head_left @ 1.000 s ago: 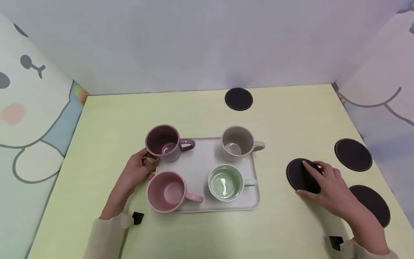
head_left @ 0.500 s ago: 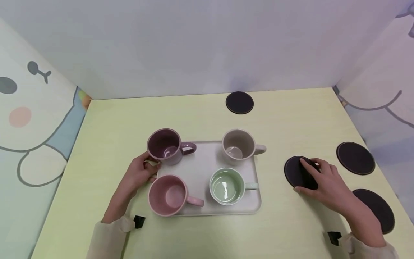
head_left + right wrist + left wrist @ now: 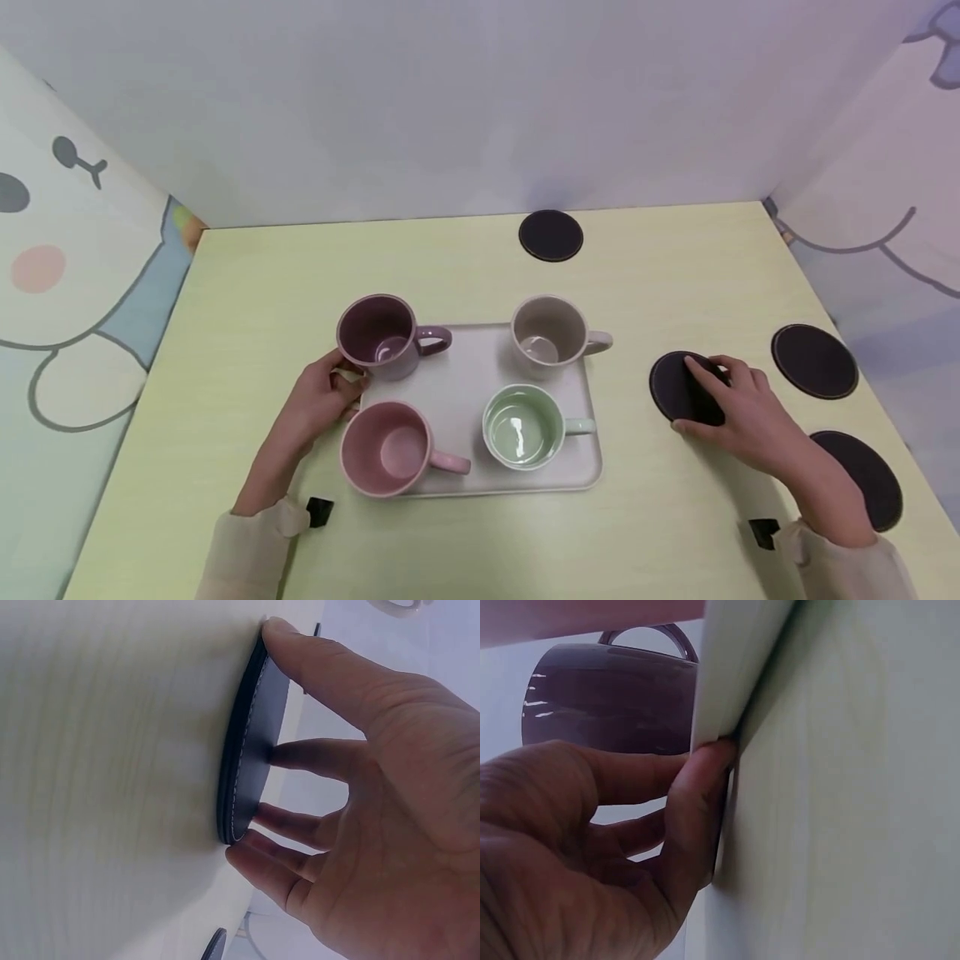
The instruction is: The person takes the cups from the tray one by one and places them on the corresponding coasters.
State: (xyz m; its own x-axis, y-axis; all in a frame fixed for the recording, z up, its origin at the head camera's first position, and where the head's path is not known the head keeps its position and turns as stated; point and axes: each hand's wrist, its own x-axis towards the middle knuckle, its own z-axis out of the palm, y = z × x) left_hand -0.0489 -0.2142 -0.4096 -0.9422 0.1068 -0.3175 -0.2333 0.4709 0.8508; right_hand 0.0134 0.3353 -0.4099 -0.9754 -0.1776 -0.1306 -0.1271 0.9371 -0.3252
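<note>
In the head view a white tray (image 3: 465, 367) carries a dark purple mug (image 3: 377, 333), a pink mug (image 3: 386, 450), a beige mug (image 3: 549, 333) and a pale green mug (image 3: 523, 429). My left hand (image 3: 318, 400) holds the tray's left edge between thumb and fingers, beside the purple mug. Right of the tray, my right hand (image 3: 742, 412) grips a round black coaster (image 3: 670, 386) from above. The right wrist view shows the thumb at one side of this stitched coaster (image 3: 262, 727) and fingertips along the other; its edge looks layered.
Another black coaster (image 3: 551, 235) lies at the back by the wall. Two more, a far coaster (image 3: 814, 361) and a near coaster (image 3: 862, 479), lie near the right table edge, the near one partly behind my right forearm. Walls enclose the pale table (image 3: 300, 267) at the back and sides.
My right hand has slid the coaster a little leftward and slightly away from me, closer to the tray. My left hand and the mugs keep their places; the head view has shifted slightly.
</note>
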